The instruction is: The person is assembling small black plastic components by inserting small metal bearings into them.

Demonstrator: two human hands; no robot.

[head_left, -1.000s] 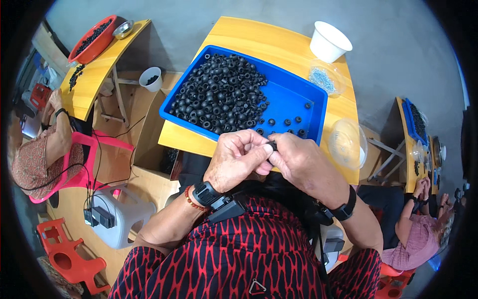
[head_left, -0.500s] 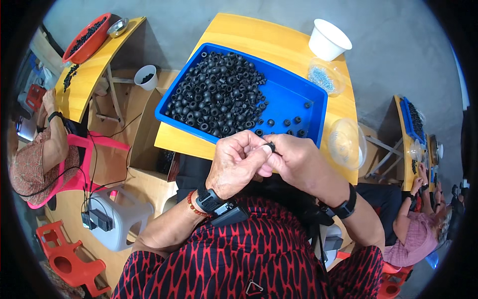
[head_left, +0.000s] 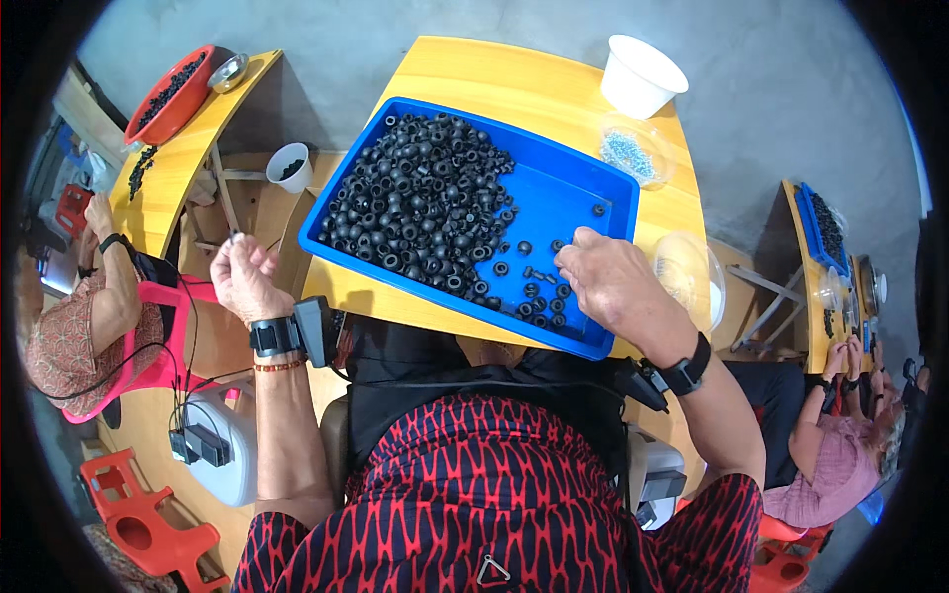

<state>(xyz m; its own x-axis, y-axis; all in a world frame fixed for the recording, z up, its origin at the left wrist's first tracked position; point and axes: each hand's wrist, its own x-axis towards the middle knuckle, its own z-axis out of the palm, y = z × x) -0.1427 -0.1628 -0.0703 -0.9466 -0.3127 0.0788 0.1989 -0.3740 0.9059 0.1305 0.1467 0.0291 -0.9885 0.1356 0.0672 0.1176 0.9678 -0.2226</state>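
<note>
Pinching a tiny piece (head_left: 235, 237), left hand (head_left: 247, 280); right hand (head_left: 611, 284) loosely open over blue tray (head_left: 578, 193).

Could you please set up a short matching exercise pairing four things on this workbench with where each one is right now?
Things:
1. left hand
2. right hand
3. white cup
4. black rubber rings

Places:
A. far right corner of the yellow table
B. heaped in the left part of the blue tray
C. raised off the table's left edge
D. over the tray's near right part

Pairs: 1-C, 2-D, 3-A, 4-B
</note>
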